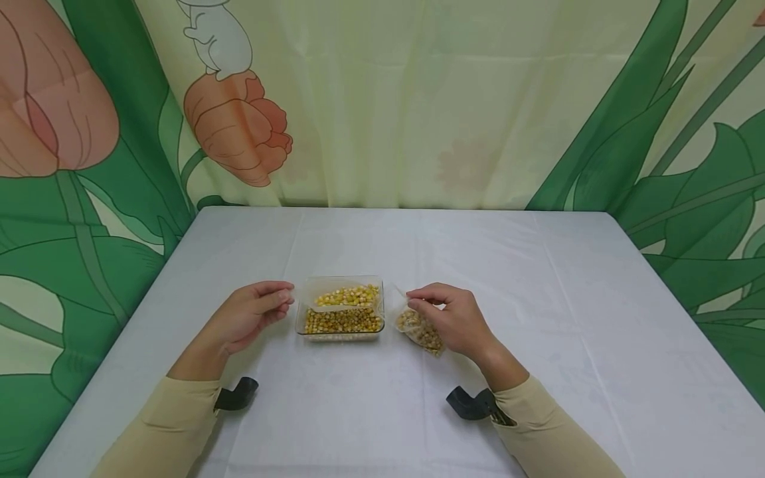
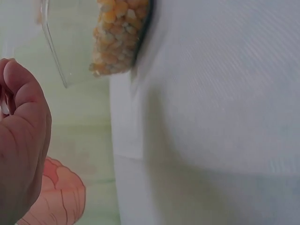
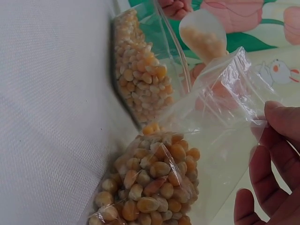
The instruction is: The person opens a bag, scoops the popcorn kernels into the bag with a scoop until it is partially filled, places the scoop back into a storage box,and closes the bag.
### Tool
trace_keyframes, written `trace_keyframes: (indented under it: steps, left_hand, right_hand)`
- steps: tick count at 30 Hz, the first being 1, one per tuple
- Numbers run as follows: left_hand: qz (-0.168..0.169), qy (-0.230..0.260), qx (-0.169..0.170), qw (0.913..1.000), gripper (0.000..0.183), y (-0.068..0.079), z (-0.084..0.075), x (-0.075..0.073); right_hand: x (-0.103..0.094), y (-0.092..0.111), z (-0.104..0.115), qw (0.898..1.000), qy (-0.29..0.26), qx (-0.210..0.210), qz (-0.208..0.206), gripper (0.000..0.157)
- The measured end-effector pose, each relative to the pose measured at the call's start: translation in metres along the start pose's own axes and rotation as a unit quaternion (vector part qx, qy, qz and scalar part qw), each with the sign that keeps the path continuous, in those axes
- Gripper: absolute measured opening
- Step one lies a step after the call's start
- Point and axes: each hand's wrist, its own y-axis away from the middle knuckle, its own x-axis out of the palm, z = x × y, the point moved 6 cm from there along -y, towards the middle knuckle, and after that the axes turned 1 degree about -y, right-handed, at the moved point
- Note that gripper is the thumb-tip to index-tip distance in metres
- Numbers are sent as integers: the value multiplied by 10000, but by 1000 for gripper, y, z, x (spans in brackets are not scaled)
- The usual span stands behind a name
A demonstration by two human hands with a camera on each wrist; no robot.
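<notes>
Head view: right hand (image 1: 451, 318) pinches the clear bag (image 1: 420, 330) by its upper edge, seemingly to hold it up, kernels (image 3: 150, 187) below the grip; left hand (image 1: 254, 318) pinches a loaded scoop (image 3: 201, 35), box (image 1: 342, 337) between the 2.

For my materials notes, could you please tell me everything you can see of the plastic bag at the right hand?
The bag is clear, thin, glossy plastic, creased and crinkled. Yellow-orange corn kernels fill its lower part; its upper part is slack. The right hand pinches its upper edge, while the filled part appears to rest on the white tablecloth, right of the clear container. Whether its mouth is open, I cannot tell.
</notes>
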Motion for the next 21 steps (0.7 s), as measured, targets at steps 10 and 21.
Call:
trace_keyframes:
  steps: [10,21]
  left_hand:
    - [58,-345,338,9988,40,3,-12,17]
    - [-119,-1011,456,9938,40,8,-25,29]
  right_hand:
    - [-1,1,0,10000,-9,70,16,15]
    - [0,1,3,10000,24,-56,16,15]
